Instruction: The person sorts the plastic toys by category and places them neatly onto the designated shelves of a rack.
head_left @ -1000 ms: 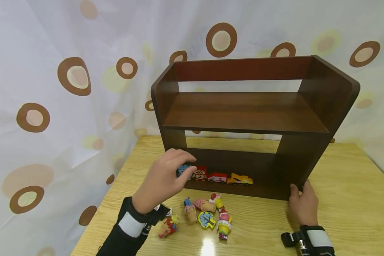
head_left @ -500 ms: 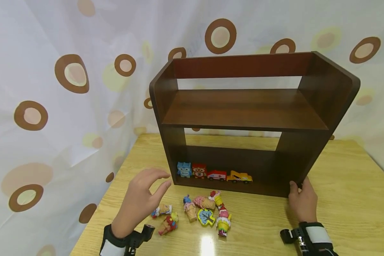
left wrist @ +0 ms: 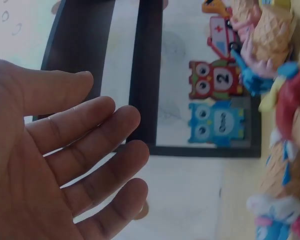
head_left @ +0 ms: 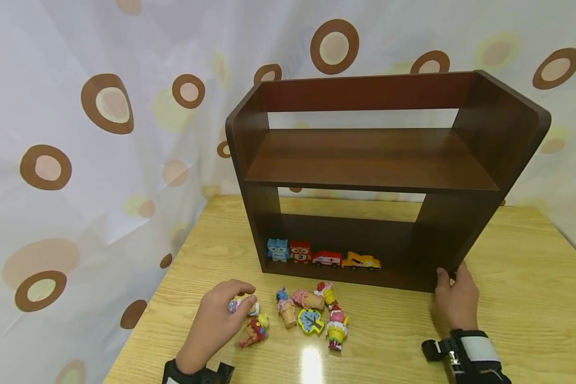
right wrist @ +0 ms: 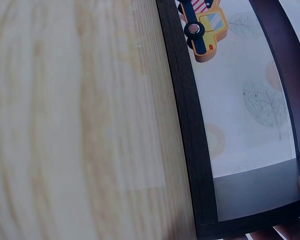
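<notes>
Shelf (head_left: 372,160) gripped at its lower right end by the right hand (head_left: 456,298); left hand (head_left: 216,314) relaxed, holding nothing, near two ice-cream figurines (head_left: 253,333) on the table (head_left: 389,341).
Right thumb on the side panel's (head_left: 496,133) inner face, fingers round the outside. Left thumb apart from gently bent fingers, one of the figurines partly behind it in the head view, contact unclear.

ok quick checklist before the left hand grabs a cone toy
Left hand empty: ok, holding nothing.
Right hand on the dark brown wooden shelf: ok, gripping its lower right corner.
Shelf steady if released: cannot tell.
Blue owl block, red owl block upright: ok.
Room right of the yellow toy truck: ok.
Tan ice cream cone figures separated: not ok, several bunched on the pale wooden table.
</notes>
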